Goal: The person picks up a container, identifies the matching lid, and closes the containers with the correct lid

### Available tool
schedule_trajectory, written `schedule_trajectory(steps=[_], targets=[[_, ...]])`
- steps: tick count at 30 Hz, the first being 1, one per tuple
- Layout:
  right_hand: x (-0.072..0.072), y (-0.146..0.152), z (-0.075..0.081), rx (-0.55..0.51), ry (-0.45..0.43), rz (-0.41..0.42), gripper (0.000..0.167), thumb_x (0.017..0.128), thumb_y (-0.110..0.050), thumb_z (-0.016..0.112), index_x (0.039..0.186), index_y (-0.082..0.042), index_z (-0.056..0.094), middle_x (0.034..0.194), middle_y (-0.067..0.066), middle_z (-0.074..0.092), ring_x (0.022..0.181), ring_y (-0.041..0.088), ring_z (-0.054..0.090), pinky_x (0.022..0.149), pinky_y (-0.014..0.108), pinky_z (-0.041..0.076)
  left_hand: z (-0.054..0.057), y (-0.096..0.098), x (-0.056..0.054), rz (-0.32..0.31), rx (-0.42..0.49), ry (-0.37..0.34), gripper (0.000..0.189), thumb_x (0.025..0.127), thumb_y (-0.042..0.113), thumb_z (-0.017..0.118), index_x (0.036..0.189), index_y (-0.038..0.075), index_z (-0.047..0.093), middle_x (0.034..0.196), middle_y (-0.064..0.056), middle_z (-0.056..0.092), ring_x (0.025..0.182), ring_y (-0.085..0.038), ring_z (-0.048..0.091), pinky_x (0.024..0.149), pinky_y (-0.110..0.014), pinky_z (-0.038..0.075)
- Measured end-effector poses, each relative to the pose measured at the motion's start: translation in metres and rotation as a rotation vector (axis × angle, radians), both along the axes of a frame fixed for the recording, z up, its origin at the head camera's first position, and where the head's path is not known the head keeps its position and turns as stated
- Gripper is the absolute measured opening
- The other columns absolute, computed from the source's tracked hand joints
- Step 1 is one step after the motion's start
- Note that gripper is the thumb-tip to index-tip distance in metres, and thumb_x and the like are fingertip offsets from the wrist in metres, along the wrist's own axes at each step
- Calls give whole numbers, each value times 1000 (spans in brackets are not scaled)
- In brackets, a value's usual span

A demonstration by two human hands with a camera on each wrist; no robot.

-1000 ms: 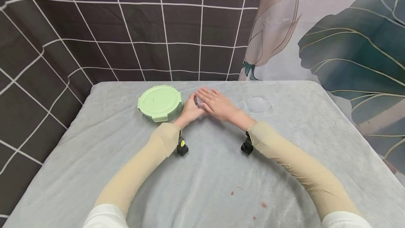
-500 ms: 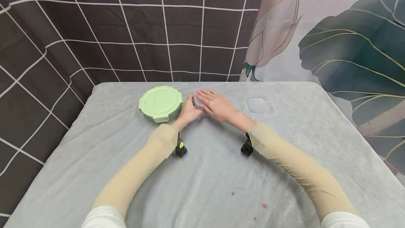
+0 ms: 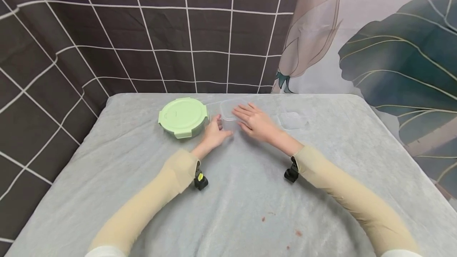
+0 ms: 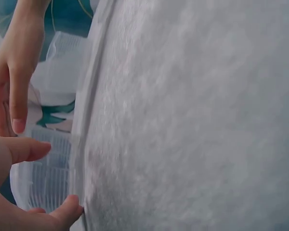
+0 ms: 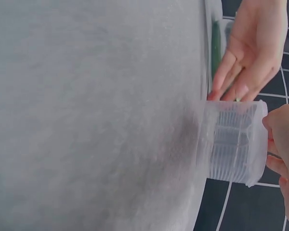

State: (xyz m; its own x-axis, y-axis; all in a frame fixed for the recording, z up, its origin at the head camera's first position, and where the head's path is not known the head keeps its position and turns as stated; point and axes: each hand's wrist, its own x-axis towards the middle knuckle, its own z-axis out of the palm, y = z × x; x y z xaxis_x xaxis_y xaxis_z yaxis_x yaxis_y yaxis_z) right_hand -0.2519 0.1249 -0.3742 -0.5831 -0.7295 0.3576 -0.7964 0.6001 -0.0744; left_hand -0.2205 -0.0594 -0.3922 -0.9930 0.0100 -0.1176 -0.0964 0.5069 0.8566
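A clear plastic box (image 3: 227,111) with a lid stands near the table's far edge; its ribbed side (image 5: 229,144) shows in the right wrist view. My left hand (image 3: 213,135) is at the box's near left side, thumb and fingers spread apart. In the left wrist view its fingertips (image 4: 41,150) lie in front of the box, and I cannot tell whether they touch it. My right hand (image 3: 261,124) lies over the right edge of the lid with its fingers straight. A round container with a green lid (image 3: 183,116) is just left of my left hand.
A second clear plastic box (image 3: 292,120) stands right of my right hand, and its ribbed side shows in the left wrist view. The grey cloth-covered table (image 3: 228,193) has small reddish spots near its front. A dark gridded curtain (image 3: 153,23) hangs behind.
My left hand has come away from the box, its fingers spreading down and to the left. My right hand has slid right, uncovering most of the lid.
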Motion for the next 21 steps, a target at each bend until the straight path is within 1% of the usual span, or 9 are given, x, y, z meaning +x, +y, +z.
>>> schedule_trajectory(steps=[4, 7, 9, 12, 14, 17, 21], targets=[[6, 11, 1, -23, 28, -30, 44, 91, -17, 63, 131, -2, 57, 133, 14, 60, 130, 32, 50, 119, 51, 21, 4, 4, 13, 5, 13, -14, 79, 84, 13, 69, 147, -2, 24, 141, -24, 48, 126, -35, 53, 104, -42, 47], [10, 20, 4, -48, 56, -53, 44, 87, -17, 68, 127, -3, 61, 126, 13, 64, 125, 32, 53, 119, 53, 19, 9, 9, 21, 6, 16, -36, 75, 83, 12, 68, 146, -2, 28, 136, -23, 53, 119, -34, 58, 99, -42, 50], [11, 26, 6, -66, 58, -61, 42, 86, -16, 69, 125, -3, 62, 123, 14, 66, 121, 32, 55, 118, 54, 19, 13, 13, 26, -11, 12, -62, 72, 84, 13, 68, 144, 0, 31, 134, -23, 55, 118, -34, 59, 97, -43, 50], [13, 36, 10, -74, 45, -74, 40, 85, -15, 70, 122, -3, 64, 117, 14, 68, 115, 32, 57, 119, 53, 19, 17, 19, 34, -43, -13, -120, 72, 85, 18, 67, 145, 1, 30, 134, -23, 53, 120, -35, 56, 99, -45, 49], [14, 43, 12, -75, 38, -84, 38, 85, -15, 70, 120, -3, 65, 114, 13, 69, 112, 32, 57, 119, 53, 19, 19, 23, 39, -65, -26, -149, 74, 85, 19, 67, 145, -1, 29, 133, -24, 53, 118, -35, 56, 98, -46, 49], [15, 53, 15, -80, 40, -102, 36, 84, -15, 71, 117, -3, 67, 110, 12, 70, 110, 31, 58, 119, 52, 20, 22, 28, 44, -95, -13, -191, 73, 86, 20, 66, 145, -2, 29, 132, -25, 54, 117, -35, 57, 100, -46, 48], [16, 67, 17, -96, 64, -129, 36, 82, -14, 73, 115, -3, 67, 109, 13, 71, 109, 32, 59, 119, 51, 21, 24, 35, 47, -143, 28, -187, 66, 87, 17, 65, 144, 1, 35, 133, -22, 56, 120, -34, 57, 102, -44, 47]])
